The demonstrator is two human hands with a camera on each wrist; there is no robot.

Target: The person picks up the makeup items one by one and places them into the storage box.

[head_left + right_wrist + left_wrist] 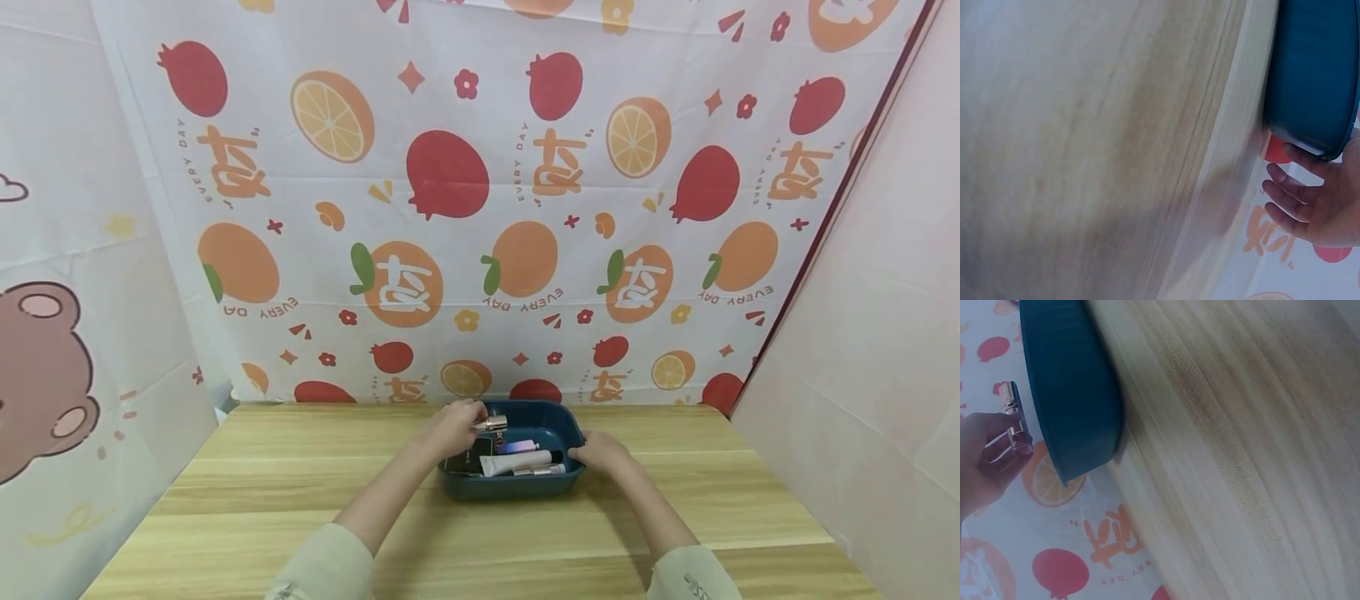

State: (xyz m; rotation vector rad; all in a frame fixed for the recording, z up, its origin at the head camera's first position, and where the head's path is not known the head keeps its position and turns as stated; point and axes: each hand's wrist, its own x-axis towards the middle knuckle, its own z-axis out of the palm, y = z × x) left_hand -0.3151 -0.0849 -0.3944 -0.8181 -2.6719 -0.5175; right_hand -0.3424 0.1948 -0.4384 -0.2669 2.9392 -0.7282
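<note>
Fingers of the left hand (450, 427) pinch a small gold tube (492, 424) above a blue tray (510, 486); the right hand (600, 452), fingers loosely spread, touches the tray's right rim.

Light wood-grain surface (300, 500), planks running left to right. Behind it hangs a white cloth backdrop (480, 208) printed with oranges, red pomegranates and small flowers, creased in a grid. Left side: pale sheet with a brown cartoon bear (41, 375). Right side: plain pink panel (870, 333), dark pole along its edge. Even, soft lighting.
</note>
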